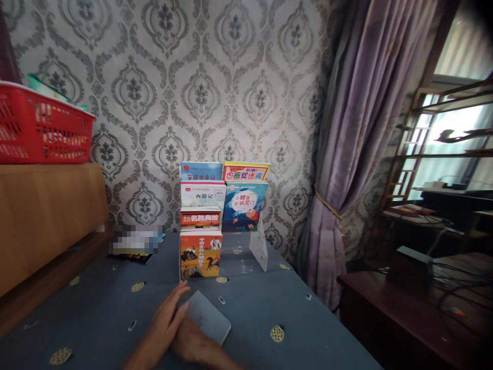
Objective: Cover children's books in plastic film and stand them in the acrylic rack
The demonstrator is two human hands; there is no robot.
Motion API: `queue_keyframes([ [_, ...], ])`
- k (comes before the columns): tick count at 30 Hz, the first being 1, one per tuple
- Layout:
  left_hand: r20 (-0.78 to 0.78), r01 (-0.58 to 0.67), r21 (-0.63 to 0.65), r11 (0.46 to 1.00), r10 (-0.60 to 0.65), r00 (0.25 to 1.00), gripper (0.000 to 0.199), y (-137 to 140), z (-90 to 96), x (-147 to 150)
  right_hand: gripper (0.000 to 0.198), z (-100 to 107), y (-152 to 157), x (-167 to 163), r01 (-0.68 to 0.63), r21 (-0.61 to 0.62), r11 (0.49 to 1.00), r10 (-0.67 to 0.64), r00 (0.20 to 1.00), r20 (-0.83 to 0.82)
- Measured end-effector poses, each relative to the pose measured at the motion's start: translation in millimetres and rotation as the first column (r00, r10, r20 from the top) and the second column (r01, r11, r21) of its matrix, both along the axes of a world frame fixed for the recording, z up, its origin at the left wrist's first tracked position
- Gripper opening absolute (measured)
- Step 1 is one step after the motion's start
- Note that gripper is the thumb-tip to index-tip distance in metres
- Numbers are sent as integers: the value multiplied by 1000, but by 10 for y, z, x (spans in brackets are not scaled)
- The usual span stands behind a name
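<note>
A thin book (210,319) with a plain grey-blue cover lies at an angle on the dark blue cloth, in front of a clear display rack (259,249). My left hand (169,314) is at the book's left side, fingers stretched out and the thumb apart. Crossing close by it, my right hand (192,339) is over the book's near left corner; its fingers are mostly hidden, so its grip cannot be made out. On the rack's left stand an orange book (201,255), a red-banded book (200,220), a white book (203,194) and a light blue book (201,169).
The rack's right column holds a blue fish book (245,208) and a yellow-edged book (247,170). A blurred pile (136,244) lies at the back left. A red basket (46,126) sits on a wooden cabinet (54,216); a purple curtain (342,169) hangs at right.
</note>
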State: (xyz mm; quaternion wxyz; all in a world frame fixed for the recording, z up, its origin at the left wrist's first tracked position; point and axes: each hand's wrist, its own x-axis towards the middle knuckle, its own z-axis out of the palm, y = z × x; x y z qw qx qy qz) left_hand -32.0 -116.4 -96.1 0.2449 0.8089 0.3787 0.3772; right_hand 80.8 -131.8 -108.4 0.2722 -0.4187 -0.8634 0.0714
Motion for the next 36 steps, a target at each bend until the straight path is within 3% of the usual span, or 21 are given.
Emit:
queue_keyframes([
  [4, -92, -49, 57, 997, 54, 994, 55, 19, -491, 67, 50, 131, -96, 386, 6, -96, 995, -1, 999, 50],
  [8, -270, 3, 158, 987, 40, 962, 58, 33, -639, 57, 52, 312, -224, 692, 177, -215, 961, -160, 983, 94],
  [10, -340, 28, 227, 973, 52, 939, 58, 35, -629, 38, 53, 383, -287, 805, 257, -259, 931, -234, 965, 117],
  [14, -432, 97, 316, 944, 52, 900, 65, 28, -600, 7, 54, 414, -381, 910, 296, -285, 912, -271, 954, 125],
  [22, -465, 239, 265, 934, -93, 880, 70, -33, -422, -40, 60, 281, -460, 890, 389, -303, 870, -342, 919, 199],
  [29, -489, 261, 100, 960, -181, 853, 72, -106, -205, -46, 52, 370, -327, 849, 325, -253, 911, -278, 939, 202],
  [32, -487, 235, 44, 971, -184, 854, 77, -112, -198, -52, 52, 391, -246, 839, 277, -260, 925, -233, 954, 187],
  [36, -436, 223, 61, 973, -175, 883, 77, -89, -264, -68, 52, 384, -217, 859, 256, -250, 934, -219, 962, 165],
])
